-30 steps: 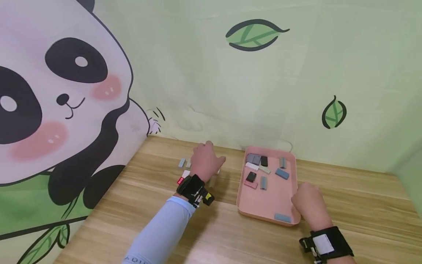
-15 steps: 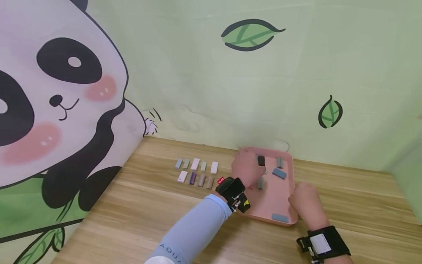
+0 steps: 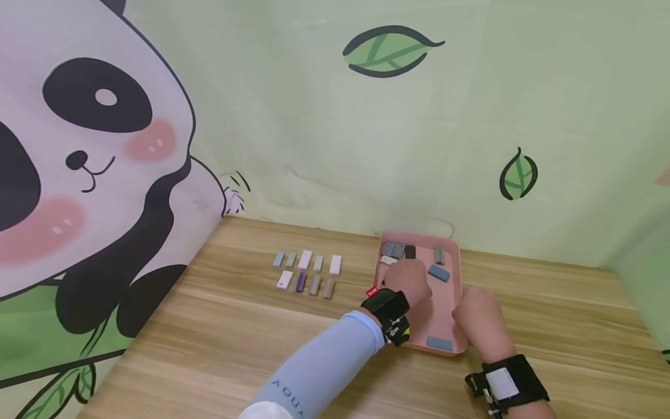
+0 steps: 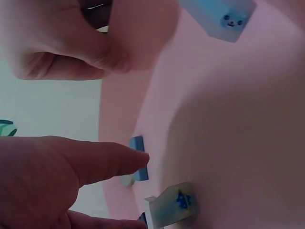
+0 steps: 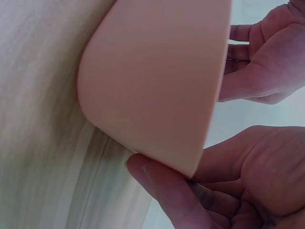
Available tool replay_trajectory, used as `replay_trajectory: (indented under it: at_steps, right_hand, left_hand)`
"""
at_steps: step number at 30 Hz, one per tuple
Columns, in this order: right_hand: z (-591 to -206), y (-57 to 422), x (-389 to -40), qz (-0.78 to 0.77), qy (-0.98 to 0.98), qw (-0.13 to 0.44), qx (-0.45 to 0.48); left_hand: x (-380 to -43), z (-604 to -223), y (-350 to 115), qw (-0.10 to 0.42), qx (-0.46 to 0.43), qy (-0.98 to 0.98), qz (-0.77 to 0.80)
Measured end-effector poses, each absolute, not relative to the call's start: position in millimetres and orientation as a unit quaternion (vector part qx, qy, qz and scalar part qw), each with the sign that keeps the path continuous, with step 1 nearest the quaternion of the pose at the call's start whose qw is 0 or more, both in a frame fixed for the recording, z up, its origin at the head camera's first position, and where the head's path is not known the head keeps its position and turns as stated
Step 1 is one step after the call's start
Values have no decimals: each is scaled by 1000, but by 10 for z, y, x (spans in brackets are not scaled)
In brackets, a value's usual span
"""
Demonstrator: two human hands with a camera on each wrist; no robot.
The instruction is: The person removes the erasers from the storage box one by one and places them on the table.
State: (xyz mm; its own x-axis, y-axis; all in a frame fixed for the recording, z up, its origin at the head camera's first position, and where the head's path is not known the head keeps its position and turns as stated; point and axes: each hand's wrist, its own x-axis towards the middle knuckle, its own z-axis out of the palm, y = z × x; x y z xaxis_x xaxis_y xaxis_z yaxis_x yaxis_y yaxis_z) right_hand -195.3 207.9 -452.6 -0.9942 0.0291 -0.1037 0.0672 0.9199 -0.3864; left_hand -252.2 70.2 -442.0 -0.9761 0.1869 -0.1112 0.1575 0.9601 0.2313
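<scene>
My left hand (image 3: pixel 408 282) reaches down into a pink tray (image 3: pixel 456 314), fingers loosely extended, hiding the blocks beneath it. In the left wrist view the thumb (image 4: pixel 109 160) and a finger are apart, close to a translucent small block (image 4: pixel 174 205) with a blue figure; contact cannot be made out. A blue block (image 4: pixel 219 16) with a little animal face lies across the tray. My right hand (image 3: pixel 480 320) pinches the tray's right wall between thumb and finger (image 5: pixel 164 188). Several eraser-like blocks remain visible in the tray: grey (image 3: pixel 392 250), black (image 3: pixel 410 252), blue (image 3: pixel 438 272).
Left of the tray, several small blocks lie in two rows on the wooden table (image 3: pixel 220 326), among them a white block (image 3: pixel 335 265) and a purple block (image 3: pixel 300 283). Behind rises a pale green wall cloth (image 3: pixel 293 145) with a panda print.
My left hand has moved right from the rows on the table into the tray, then slightly nearer its middle. The right hand keeps its hold on the tray's edge.
</scene>
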Motion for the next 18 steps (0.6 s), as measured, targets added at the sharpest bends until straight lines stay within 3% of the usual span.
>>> replay_trajectory:
  at_steps: [10, 18]
  right_hand:
    - [-4513, 2072, -1949, -197, 979, 47, 20]
    - [-4512, 2075, -1956, -195, 980, 38, 23]
  left_hand:
    - [-2567, -4548, 799, 16, 86, 995, 53]
    - [-2587, -4585, 787, 8, 115, 992, 40]
